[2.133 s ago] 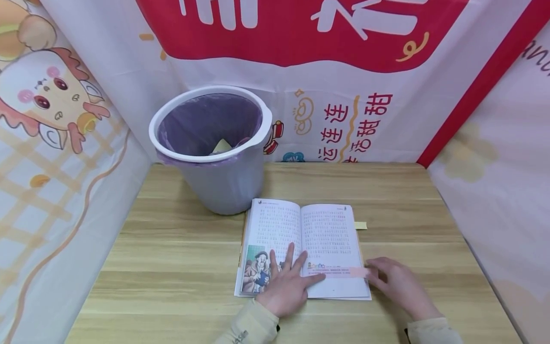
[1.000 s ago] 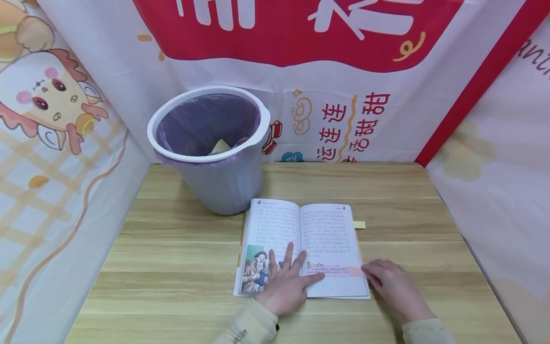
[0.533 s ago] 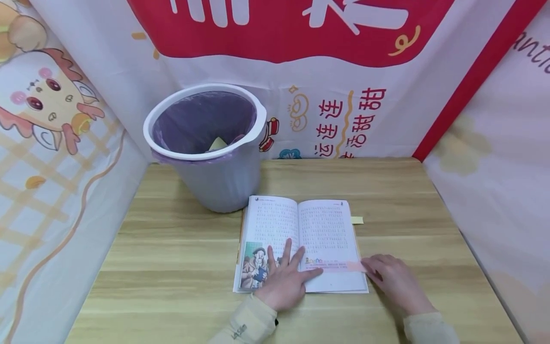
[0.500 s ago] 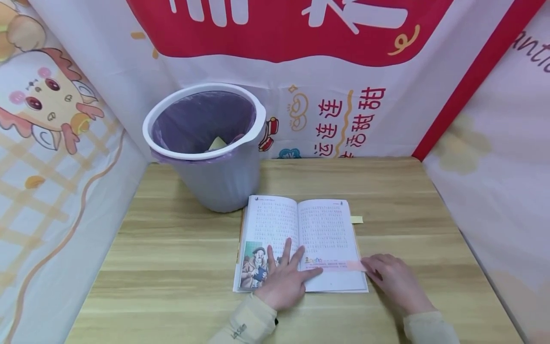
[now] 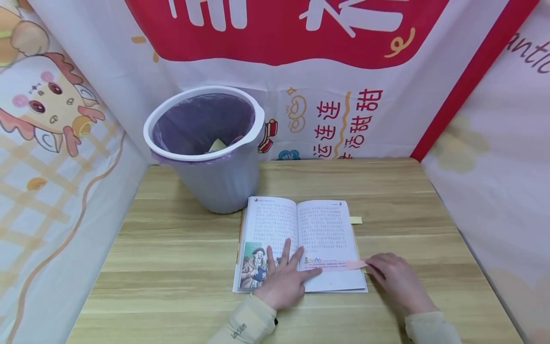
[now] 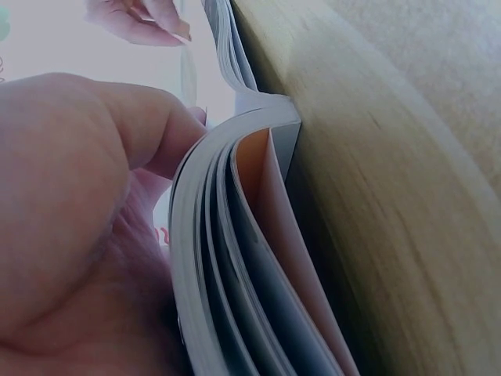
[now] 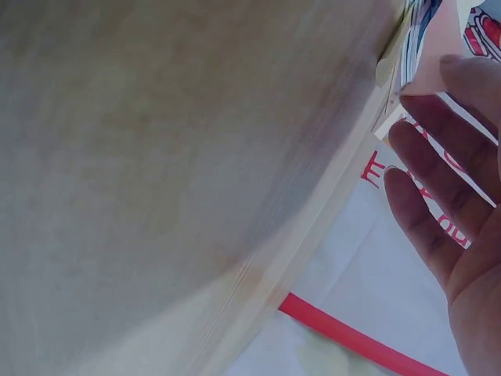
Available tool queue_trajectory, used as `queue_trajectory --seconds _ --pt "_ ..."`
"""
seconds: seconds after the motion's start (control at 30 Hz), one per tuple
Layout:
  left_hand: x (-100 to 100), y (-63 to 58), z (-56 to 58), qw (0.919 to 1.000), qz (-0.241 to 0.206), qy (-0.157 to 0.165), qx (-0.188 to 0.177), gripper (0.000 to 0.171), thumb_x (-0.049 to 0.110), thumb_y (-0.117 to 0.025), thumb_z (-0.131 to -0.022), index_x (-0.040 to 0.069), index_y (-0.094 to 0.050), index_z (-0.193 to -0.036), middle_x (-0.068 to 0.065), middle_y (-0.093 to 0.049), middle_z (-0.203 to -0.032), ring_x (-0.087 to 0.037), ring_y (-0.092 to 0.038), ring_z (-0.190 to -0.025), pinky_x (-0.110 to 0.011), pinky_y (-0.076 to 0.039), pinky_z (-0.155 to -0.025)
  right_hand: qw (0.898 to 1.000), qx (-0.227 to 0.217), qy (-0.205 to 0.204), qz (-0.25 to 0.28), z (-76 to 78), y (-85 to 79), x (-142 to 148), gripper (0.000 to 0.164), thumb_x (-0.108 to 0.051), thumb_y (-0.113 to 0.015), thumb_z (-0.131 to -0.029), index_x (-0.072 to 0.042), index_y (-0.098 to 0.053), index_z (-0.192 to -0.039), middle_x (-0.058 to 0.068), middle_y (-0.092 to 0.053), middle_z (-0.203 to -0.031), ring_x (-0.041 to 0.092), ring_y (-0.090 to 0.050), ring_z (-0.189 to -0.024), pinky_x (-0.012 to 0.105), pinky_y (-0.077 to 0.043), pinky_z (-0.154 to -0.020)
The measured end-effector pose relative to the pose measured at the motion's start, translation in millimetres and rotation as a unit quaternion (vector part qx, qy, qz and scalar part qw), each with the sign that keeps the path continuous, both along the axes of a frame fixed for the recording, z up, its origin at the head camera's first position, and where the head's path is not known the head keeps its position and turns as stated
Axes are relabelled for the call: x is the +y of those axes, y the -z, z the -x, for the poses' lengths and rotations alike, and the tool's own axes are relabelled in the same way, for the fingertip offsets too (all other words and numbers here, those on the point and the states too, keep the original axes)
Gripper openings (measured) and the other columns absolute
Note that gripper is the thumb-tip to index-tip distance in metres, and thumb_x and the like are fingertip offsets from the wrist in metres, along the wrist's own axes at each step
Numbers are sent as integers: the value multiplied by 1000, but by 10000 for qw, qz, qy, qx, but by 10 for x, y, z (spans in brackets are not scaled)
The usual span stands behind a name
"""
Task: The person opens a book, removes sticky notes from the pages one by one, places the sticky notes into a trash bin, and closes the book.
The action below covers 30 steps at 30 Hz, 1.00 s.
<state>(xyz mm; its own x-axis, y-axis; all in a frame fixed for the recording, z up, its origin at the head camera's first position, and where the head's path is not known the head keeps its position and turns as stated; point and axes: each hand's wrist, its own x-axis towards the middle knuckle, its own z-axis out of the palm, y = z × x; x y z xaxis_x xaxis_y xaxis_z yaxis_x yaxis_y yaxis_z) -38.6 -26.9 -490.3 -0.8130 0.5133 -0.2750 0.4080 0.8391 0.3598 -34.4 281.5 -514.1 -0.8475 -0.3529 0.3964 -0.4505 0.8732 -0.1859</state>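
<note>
An open book lies on the wooden table, text on both pages and a picture at the lower left. My left hand rests on it with spread fingers, thumb reaching onto the right page. A translucent pink paper strip runs across the lower right page and past its outer edge. Thumb and index finger of my right hand pinch the strip's outer end, which is raised and bent at the page edge. In the right wrist view, the pinched pink strip shows beside the page edges, the other fingers extended.
A grey bin with a purple liner stands behind the book's upper left corner, a yellowish scrap inside. A yellow tab sticks out of the book's right side. Printed cloth hangs around the table.
My right hand closed finger and thumb on the pink strip's outer end, which now lifts and twists at the page edge. The left hand stays on the book. The head view shifted slightly.
</note>
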Motion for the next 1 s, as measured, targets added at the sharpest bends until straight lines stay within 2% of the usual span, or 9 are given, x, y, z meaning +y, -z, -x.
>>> queue_trajectory --seconds 0.17,0.37,0.6,0.73,0.83,0.93,1.0 --pt "-2 -5 0 10000 -30 6 -18 57 24 -49 -91 58 -44 -137 -5 -16 -165 -38 13 -151 -73 18 -104 9997 83 45 228 34 -38 40 19 -5 -82 -69 -10 -76 -86 3 -75 -86 21 -71 -79 37 -56 -73" --pt "-4 -12 -4 10000 -38 -1 -12 57 24 -49 -91 58 -44 -137 -5 -16 -165 -38 13 -151 -73 18 -104 9990 175 281 308 82 -112 98 19 -5 -82 -70 -9 -75 -87 2 -74 -86 20 -72 -76 36 -56 -70" --pt "-14 -8 -13 10000 -62 -14 -76 56 25 -50 -90 57 -46 -136 -5 -17 -165 -38 13 -151 -73 18 -104 9958 401 542 615 166 -329 37 19 -4 -82 -69 -9 -74 -86 2 -74 -85 18 -71 -71 30 -54 -66" --pt "-19 -11 -20 10000 -77 -5 -59 57 24 -50 -90 57 -46 -136 -5 -17 -165 -38 13 -151 -73 18 -104 9934 331 780 775 275 -583 -119 14 -10 -81 -73 -12 -73 -84 0 -73 -80 14 -69 -63 26 -53 -57" --pt "-18 -14 -19 9999 -93 -1 -61 57 23 -49 -91 57 -46 -137 -6 -16 -165 -38 13 -151 -73 19 -104 9927 395 805 812 384 -847 -276 12 -11 -81 -73 -12 -76 -85 -3 -66 -72 9 -59 -57 18 -46 -52" --pt "-18 -5 -13 9999 -96 1 -54 57 24 -49 -91 57 -46 -137 -5 -17 -165 -38 13 -151 -73 19 -104 9933 638 570 772 515 -1166 -447 13 -11 -82 -73 -11 -77 -85 -5 -59 -65 5 -46 -55 13 -35 -49" --pt "-21 0 -6 9999 -92 -3 -52 57 24 -49 -90 57 -46 -136 -5 -17 -165 -38 13 -151 -73 19 -104 9927 915 303 721 622 -1400 -566 14 -9 -82 -73 -9 -78 -86 -3 -61 -64 5 -45 -54 13 -34 -49"
